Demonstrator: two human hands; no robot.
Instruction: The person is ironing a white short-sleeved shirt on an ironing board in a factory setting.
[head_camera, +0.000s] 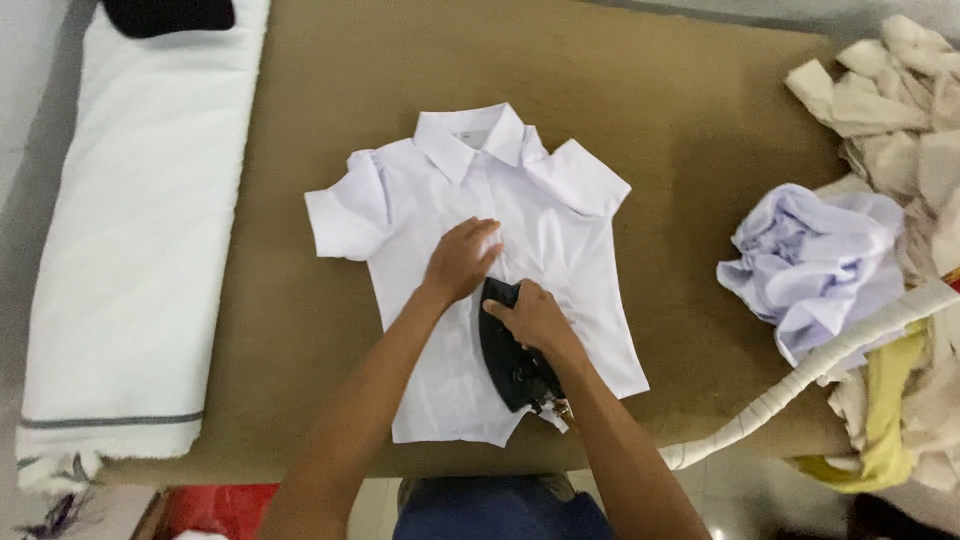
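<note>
Ironing, head view: a white short-sleeved shirt (480, 270) is spread front-up, collar away from the person, on a brown padded table (700, 120), and a black iron (508, 352) is run over its front panel.
Right hand: the right hand (530, 315) is closed around the handle of the black iron, the knuckles facing the camera; the iron's sole lies flat on the cloth, just right of the shirt's middle line.
Left hand: the left hand (462, 258) is laid flat and open on the shirt, fingers spread toward the button line, nothing gripped, the cloth pressed down just ahead of the iron's nose.
Doing it well: the fabric is best kept taut under the flat hand, the fingers kept clear of the iron's tip, and the sole kept level so that no crease is pressed in near the placket.
Cord: a white-wrapped cord (830, 360) is seen trailing off the table's right edge; it is best kept off the shirt.
Containers: none are seen holding anything; loose goods are simply heaped.
Right heap: a crumpled pale lilac garment (810, 260) is piled beside cream rags (900, 110) and a yellow cloth (885, 420).
Left side: a folded white blanket (140, 240) is laid along the table, well apart from the shirt.
</note>
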